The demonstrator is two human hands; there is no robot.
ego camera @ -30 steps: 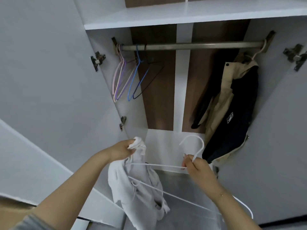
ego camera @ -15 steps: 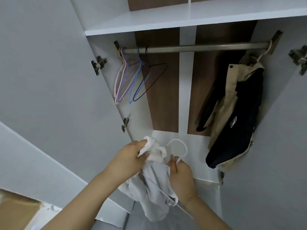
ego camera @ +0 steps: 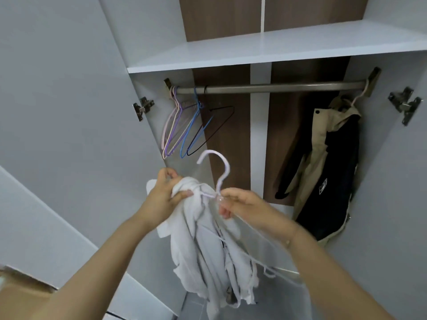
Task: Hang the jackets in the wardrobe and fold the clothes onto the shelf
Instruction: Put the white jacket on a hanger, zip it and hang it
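A white jacket (ego camera: 208,255) hangs bunched below my hands in front of the open wardrobe. My left hand (ego camera: 165,194) grips its collar. My right hand (ego camera: 240,205) pinches the neck of a white hanger (ego camera: 220,170), whose hook points up and whose left arm is inside the jacket's collar. A tan and black jacket (ego camera: 328,172) hangs on a hanger at the right end of the metal rail (ego camera: 277,87). The white shelf (ego camera: 265,51) lies above the rail.
Several bare hangers (ego camera: 184,128), pink, purple, blue and black, hang at the rail's left end. Both wardrobe doors stand open, the left door (ego camera: 69,100) close by my left arm. A brown cardboard box (ego camera: 20,294) shows at the bottom left.
Both hands rose with the white jacket and hanger toward the rail. The hanger's arm went into the collar and its hook now stands upright. The view tilted up, showing more of the shelf.
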